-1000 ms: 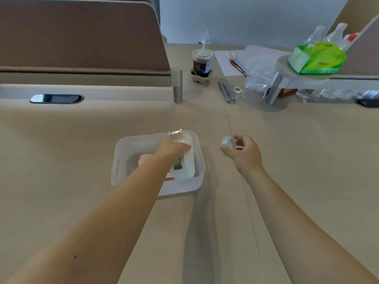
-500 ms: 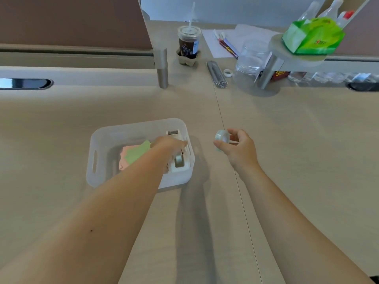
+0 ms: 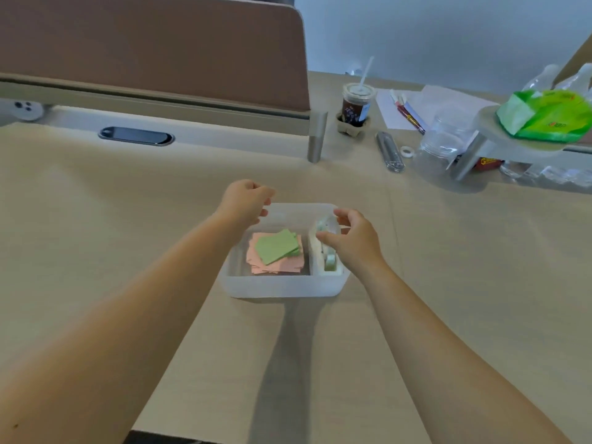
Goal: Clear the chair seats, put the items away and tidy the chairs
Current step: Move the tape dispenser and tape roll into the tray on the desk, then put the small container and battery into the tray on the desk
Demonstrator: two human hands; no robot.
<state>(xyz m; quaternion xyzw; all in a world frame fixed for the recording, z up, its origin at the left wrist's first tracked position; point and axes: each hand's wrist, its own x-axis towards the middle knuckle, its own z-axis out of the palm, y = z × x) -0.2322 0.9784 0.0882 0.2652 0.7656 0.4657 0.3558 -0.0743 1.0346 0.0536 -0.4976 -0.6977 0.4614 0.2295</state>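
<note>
Translucent plastic bin [image 3: 282, 285] flat on the desk, holding loose pink and green sticky notes [image 3: 276, 252] left, white tape dispenser [image 3: 326, 259] along its right wall; small clear roll, probably tape [image 3: 326, 228], held above.

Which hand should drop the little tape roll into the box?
The right hand, probably: it already pinches the tape roll just over the clear bin. The left hand is at the bin's far left rim, holding nothing visible.

Office, shared workstation. Long pale wood desk [image 3: 96, 219] split by a brown partition screen [image 3: 144, 49]; oval cable grommet [image 3: 136, 136] in the surface. Papers [image 3: 416, 104], pens [image 3: 408, 113], iced coffee cup [image 3: 356, 105], sticky notes [image 3: 277, 251] in a tray [image 3: 282, 286].
</note>
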